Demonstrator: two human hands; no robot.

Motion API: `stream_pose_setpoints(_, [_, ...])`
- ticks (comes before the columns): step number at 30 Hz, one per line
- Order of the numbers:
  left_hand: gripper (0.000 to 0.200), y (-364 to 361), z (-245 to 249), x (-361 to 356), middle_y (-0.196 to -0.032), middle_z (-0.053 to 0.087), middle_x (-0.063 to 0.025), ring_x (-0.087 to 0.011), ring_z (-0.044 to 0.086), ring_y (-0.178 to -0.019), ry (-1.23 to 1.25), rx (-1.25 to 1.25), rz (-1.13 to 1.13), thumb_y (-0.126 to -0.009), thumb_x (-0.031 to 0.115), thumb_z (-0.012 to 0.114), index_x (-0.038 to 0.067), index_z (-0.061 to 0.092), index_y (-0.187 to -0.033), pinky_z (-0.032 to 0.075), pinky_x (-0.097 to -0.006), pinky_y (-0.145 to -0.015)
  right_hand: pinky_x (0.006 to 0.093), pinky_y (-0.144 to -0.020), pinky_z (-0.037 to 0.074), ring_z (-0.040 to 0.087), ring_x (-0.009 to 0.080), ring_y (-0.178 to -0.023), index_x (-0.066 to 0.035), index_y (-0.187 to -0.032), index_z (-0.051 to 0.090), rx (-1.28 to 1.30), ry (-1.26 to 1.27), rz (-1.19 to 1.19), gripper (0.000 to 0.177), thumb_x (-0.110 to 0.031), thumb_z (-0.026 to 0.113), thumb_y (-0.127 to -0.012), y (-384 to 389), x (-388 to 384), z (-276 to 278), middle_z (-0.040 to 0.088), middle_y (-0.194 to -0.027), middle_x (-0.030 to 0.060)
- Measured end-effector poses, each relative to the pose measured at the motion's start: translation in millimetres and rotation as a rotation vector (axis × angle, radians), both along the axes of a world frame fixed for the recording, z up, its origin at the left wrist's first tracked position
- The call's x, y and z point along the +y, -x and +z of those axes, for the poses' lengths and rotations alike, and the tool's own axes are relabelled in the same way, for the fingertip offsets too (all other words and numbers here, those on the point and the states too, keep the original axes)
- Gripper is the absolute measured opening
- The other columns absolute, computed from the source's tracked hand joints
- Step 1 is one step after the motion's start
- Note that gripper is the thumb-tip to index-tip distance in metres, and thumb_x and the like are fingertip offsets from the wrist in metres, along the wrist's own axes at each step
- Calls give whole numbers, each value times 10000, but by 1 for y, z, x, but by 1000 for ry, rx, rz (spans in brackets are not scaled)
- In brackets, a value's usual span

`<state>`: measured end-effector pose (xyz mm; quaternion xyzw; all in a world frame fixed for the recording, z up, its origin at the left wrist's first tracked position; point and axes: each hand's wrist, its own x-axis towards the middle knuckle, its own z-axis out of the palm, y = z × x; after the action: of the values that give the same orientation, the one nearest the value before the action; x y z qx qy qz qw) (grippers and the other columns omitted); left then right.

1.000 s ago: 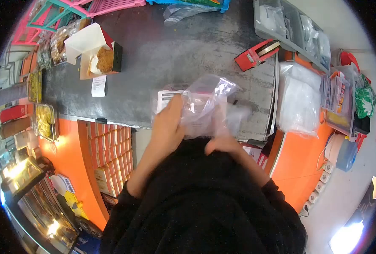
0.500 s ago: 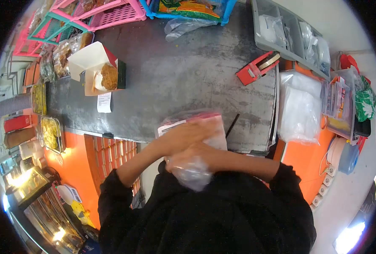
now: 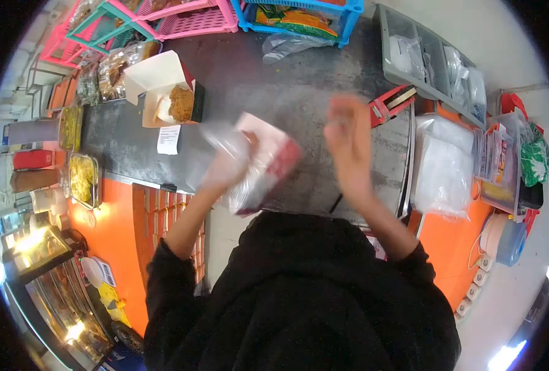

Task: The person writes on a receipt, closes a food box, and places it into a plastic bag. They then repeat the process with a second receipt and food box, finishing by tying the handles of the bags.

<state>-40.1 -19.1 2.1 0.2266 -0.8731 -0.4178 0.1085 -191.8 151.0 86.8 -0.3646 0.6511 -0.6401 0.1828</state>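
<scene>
My left hand point(image 3: 228, 162) is closed on a white and red box point(image 3: 263, 162) in clear plastic, held tilted over the dark counter. Plastic bunches around the fingers, and motion smears both the hand and the box. To the right, my right hand point(image 3: 347, 139) is raised above the counter, apart from the box and just left of a red tape dispenser point(image 3: 388, 106). Its fingers point away from me and are too blurred to read.
An open box with fried food point(image 3: 180, 104) stands at the back left, a paper receipt point(image 3: 168, 140) before it. Plastic baskets point(image 3: 194, 23) line the back. A grey divided tray point(image 3: 404, 77) and a stack of clear bags point(image 3: 444, 170) are at the right.
My hands were together over the wrapped box at the counter's front edge. Now they are apart: the left has lifted and tilted the box, the right has moved forward and right.
</scene>
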Motion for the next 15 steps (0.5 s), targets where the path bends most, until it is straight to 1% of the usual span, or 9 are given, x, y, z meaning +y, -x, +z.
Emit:
stream_pose_setpoints(3, [304, 42, -9, 3, -950, 576, -228, -370, 542, -934, 85, -57, 363, -899, 245, 383, 9, 553, -987, 413, -432, -805, 470, -969, 311, 414, 331, -1167, -33, -1285, 374, 631, -357, 7, 851, -378, 762, -610, -47, 1, -28, 399, -1275, 200])
stream_pose_setpoints(5, [397, 83, -54, 7, -1120, 523, -284, -389, 506, -1039, 118, 183, 1312, -900, 295, 405, -11, 517, -1125, 398, -438, -862, 542, -991, 255, 344, 386, -1231, -42, -1319, 340, 696, -433, 43, 943, -400, 774, -563, -70, -26, -31, 315, -1341, 247])
stream_pose_setpoints(6, [478, 56, -58, -25, -1243, 445, -307, -425, 439, -1126, -141, 143, 905, -893, 300, 432, -47, 445, -1221, 373, -439, -918, 542, -991, 255, 344, 386, -1231, -42, -1319, 340, 699, -428, 29, 943, -400, 774, -563, -67, -36, -41, 315, -1341, 247])
stream_pose_setpoints(7, [478, 47, -64, -37, -1243, 445, -307, -425, 439, -1126, -137, 157, 891, -893, 300, 432, -47, 445, -1221, 373, -439, -918, 558, -989, 248, 330, 390, -1239, -41, -1334, 323, 799, -559, -25, 973, -416, 773, -558, -57, -48, -54, 280, -1361, 253])
stream_pose_setpoints(9, [491, 35, -73, -43, -1187, 466, -309, -449, 423, -1127, 442, -289, 519, -868, 255, 473, -68, 402, -1231, 357, -456, -936, 575, -987, 240, 317, 393, -1248, -40, -1350, 306, 897, -696, -109, 1003, -433, 771, -553, -39, -55, -55, 246, -1381, 260])
stream_pose_setpoints(10, [427, 29, -46, -46, -1089, 510, -282, -428, 527, -1013, 783, 77, 323, -822, 150, 493, -39, 422, -1198, 452, -440, -840, 586, -987, 234, 314, 379, -1256, -44, -1355, 302, 863, -784, 89, 1014, -429, 776, -545, -31, -54, -49, 269, -1374, 256])
stream_pose_setpoints(11, [427, 25, -25, -44, -1089, 510, -282, -428, 527, -1013, 786, 96, 305, -822, 150, 493, -39, 422, -1198, 452, -440, -840, 598, -987, 227, 311, 365, -1264, -48, -1359, 298, 815, -868, 288, 1026, -424, 781, -537, -23, -52, -45, 293, -1366, 252])
stream_pose_setpoints(13, [374, 20, 10, -39, -949, 567, -215, -357, 623, -802, 902, -349, -195, -770, 83, 504, -7, 459, -1131, 521, -406, -641, 605, -991, 222, 323, 329, -1267, -96, -1360, 312, 844, -738, 531, 988, -405, 776, -544, 21, -51, -57, 327, -1365, 208])
stream_pose_setpoints(15, [215, 25, 42, -19, -830, 603, -175, -332, 615, -805, 698, -535, -498, -816, 141, 470, 35, 521, -996, 487, -441, -708, 613, -994, 216, 334, 293, -1270, -144, -1361, 326, 868, -597, 789, 955, -387, 770, -551, 60, -67, -68, 360, -1365, 164])
